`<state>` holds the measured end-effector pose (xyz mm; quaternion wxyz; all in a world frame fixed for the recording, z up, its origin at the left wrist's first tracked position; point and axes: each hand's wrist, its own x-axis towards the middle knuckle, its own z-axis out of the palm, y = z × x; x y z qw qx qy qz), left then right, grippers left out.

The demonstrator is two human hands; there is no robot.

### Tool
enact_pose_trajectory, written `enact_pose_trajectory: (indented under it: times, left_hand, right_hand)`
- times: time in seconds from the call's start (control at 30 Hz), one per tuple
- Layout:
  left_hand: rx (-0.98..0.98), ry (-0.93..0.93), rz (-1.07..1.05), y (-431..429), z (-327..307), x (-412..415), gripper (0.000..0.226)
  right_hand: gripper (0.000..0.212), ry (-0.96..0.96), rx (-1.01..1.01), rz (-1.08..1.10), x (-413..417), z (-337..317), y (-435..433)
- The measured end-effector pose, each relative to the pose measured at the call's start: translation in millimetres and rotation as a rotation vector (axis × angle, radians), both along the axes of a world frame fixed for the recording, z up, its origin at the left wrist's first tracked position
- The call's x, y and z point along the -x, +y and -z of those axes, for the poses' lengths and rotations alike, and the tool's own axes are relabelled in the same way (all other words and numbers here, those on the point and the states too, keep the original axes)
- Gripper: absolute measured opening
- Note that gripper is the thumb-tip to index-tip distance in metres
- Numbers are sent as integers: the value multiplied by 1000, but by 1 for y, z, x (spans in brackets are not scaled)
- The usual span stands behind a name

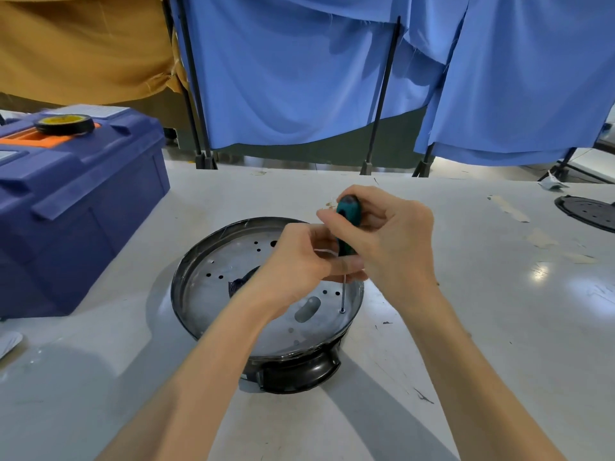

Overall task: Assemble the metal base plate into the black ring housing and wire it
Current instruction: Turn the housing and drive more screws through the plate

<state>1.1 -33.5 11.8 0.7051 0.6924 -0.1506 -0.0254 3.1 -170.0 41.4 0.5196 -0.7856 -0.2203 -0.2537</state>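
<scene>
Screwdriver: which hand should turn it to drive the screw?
Right hand: it wraps the top of the screwdriver, tip on the screw. Left hand only pinches low, steadying it.

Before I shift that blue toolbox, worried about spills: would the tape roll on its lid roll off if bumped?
Probably not: the tape roll lies flat, hole up. It looks light, so it may slide on the smooth toolbox lid.

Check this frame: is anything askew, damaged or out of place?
Nothing serious. The plate sits evenly inside the housing, and the screwdriver stands on a screw. Only the torn tape scraps stuck to the table, far right, look untidy.
</scene>
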Motion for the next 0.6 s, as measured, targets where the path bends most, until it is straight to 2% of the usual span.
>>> enact_pose_trajectory:
  times: [0.07, 0.1, 0.17, 0.27, 0.33, 0.4, 0.47, 0.5, 0.53, 0.6]
  left_hand:
    - [-5, -5, 20, -2, -1, -1, 20]
    - [3, 9, 67, 0, -3, -1, 27]
    - [4, 40, 185, 3, -6, -1, 34]
    - [-13, 48, 242, 5, -5, 0, 28]
    - [7, 64, 224, 3, -2, 1, 23]
    - [11, 46, 149, 0, 3, 0, 15]
    - [-4, 31, 89, -4, 6, -3, 17]
    - [5, 40, 91, -4, 7, -4, 16]
    - [19, 55, 115, -3, 8, -5, 15]
    - [32, 99, 173, 4, 8, -5, 19]
  right_hand:
    - [30, -9, 37, 81, 2, -1, 2]
    - [34, 31, 40, 40, 1, -3, -1]
    - [29, 135, 40, -172, 0, -7, -7]
    - [28, 210, -36, -478, -2, -7, -15]
    - [20, 171, -64, -435, -4, -5, -16]
    - [17, 109, -47, -223, -5, -5, -12]
    - [30, 85, -5, -31, -8, -4, -11]
    - [34, 93, 21, -13, -8, -5, -12]
    - [34, 122, 23, -75, -8, -5, -13]
    - [35, 232, -40, -348, -5, -5, -19]
